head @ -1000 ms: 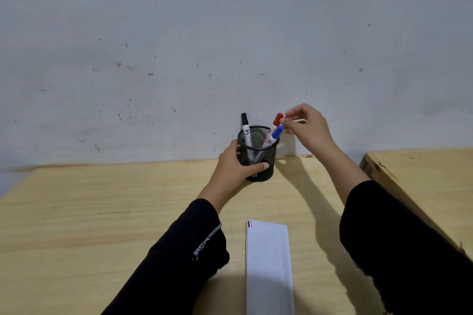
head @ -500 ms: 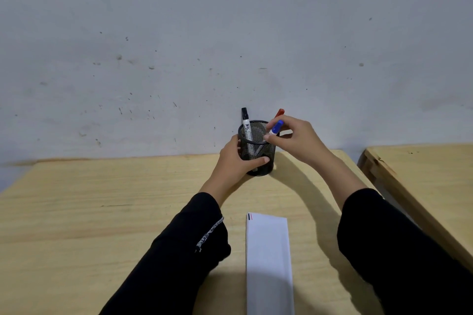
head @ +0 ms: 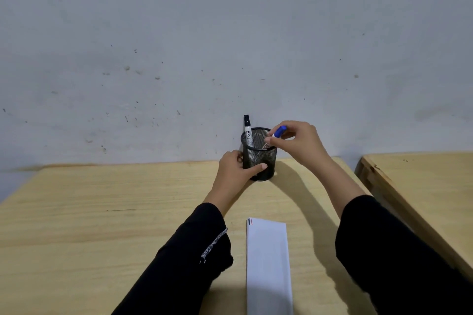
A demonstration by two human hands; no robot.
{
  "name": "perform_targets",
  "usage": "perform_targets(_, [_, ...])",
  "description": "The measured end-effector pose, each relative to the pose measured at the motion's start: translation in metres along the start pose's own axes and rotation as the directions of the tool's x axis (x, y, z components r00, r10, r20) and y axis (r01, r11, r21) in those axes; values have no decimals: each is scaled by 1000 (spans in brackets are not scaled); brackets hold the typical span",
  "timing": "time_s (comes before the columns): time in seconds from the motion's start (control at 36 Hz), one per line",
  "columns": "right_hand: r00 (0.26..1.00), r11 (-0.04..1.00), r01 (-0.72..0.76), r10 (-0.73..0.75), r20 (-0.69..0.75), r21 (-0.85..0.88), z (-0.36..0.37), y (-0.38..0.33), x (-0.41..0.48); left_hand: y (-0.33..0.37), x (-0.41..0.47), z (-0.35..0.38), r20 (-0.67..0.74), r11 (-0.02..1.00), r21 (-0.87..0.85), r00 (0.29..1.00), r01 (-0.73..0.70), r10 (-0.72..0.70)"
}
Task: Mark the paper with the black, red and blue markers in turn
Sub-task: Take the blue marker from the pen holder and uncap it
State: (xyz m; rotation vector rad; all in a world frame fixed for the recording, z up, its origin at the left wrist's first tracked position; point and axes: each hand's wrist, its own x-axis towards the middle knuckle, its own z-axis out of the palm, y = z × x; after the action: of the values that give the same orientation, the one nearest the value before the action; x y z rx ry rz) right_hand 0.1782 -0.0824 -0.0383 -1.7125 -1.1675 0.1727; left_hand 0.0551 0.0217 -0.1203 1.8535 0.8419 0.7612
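Observation:
A black mesh pen cup stands near the wall on the wooden table. My left hand wraps around its left side. The black marker stands upright in the cup. My right hand hovers over the cup's right rim and pinches the blue marker, its blue cap pointing up and to the right. The red marker is hidden behind my right hand. A folded white paper lies in front, with small dark and red marks at its top left corner.
A pale grey wall rises right behind the cup. A second wooden table stands to the right, with a narrow gap between the two. Both my arms wear black sleeves.
My right hand has come down from above the cup to its right rim with the blue marker. The red cap has dropped out of sight. My left hand stays on the cup.

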Motion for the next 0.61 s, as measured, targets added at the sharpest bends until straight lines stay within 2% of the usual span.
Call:
perform_targets(0.22, [987, 992, -9, 29, -159, 124, -16, -22, -21, 13, -15, 3, -50, 998, -57, 999, 14, -17])
perform_targets(0.31, [978, 981, 4, 37, -204, 194, -25, -32, -31, 18, -25, 0, -86, 988, -149, 995, 33, -46])
perform_targets(0.42, [978, 962, 11, 46, -204, 271, -32, -45, -48, 36, -40, -13, -135, 993, -103, 990, -66, 51])
perform_targets(0.61, [989, 961, 9, 31, -144, 275, -31, -59, -80, 67, -63, -38, -170, 967, -97, 962, -234, 215])
